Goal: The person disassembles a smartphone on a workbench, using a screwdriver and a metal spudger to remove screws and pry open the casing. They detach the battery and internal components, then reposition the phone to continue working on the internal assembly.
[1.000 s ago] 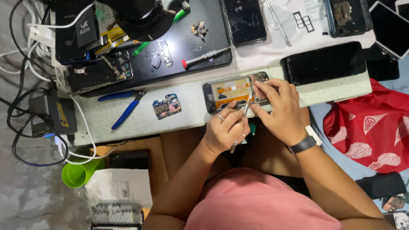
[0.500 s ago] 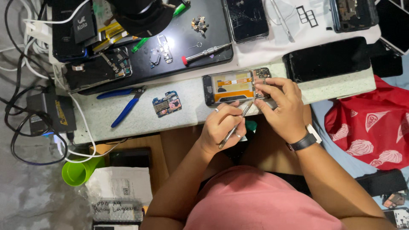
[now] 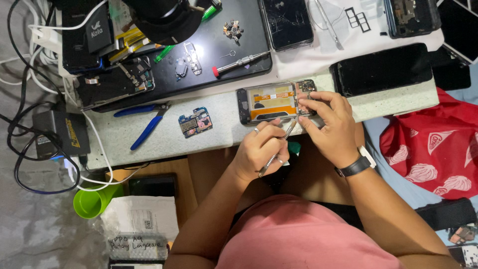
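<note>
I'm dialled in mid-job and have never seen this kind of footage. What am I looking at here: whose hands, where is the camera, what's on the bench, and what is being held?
There is one picture, from a camera worn on the person's head, looking down over their own arms at a pale workbench. No machine is involved, only two bare hands. The left hand grips a slim metal tool like a pen, its tip pointing toward an opened phone with orange parts showing inside. The right hand, with a dark watch at the wrist, rests on that phone's right end. Also there: a loose circuit board, blue-handled pliers, a screwdriver on a black mat, a dark phone lying flat and a cracked phone. At the left are cables and a green cup.
</note>
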